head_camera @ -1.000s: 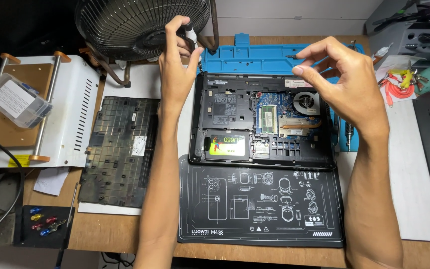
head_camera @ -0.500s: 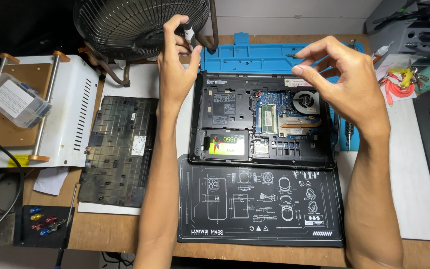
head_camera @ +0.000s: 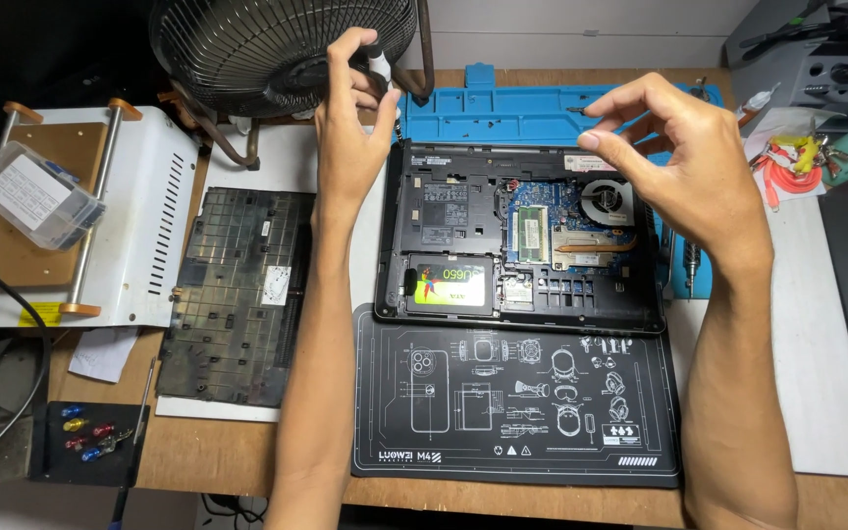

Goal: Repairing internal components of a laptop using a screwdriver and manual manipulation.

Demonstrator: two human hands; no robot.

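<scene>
An opened laptop base (head_camera: 522,240) lies bottom up on a black printed mat (head_camera: 512,402), showing its circuit board, fan and a drive with a colourful label. My left hand (head_camera: 350,128) is raised over the laptop's far left corner, fingers closed on a small black and white tool (head_camera: 377,61). My right hand (head_camera: 669,162) hovers above the laptop's far right corner near the fan, thumb and fingertips pinched close together; whether something tiny is between them cannot be made out.
The removed black bottom cover (head_camera: 238,294) lies left of the laptop. A blue silicone mat (head_camera: 532,108) sits behind it, a desk fan (head_camera: 277,49) at the back left, a white machine (head_camera: 80,226) far left. Screwdriver bits (head_camera: 90,442) rest at the front left.
My left hand has shifted the small tool slightly in its fingers. The right hand stays almost where it was.
</scene>
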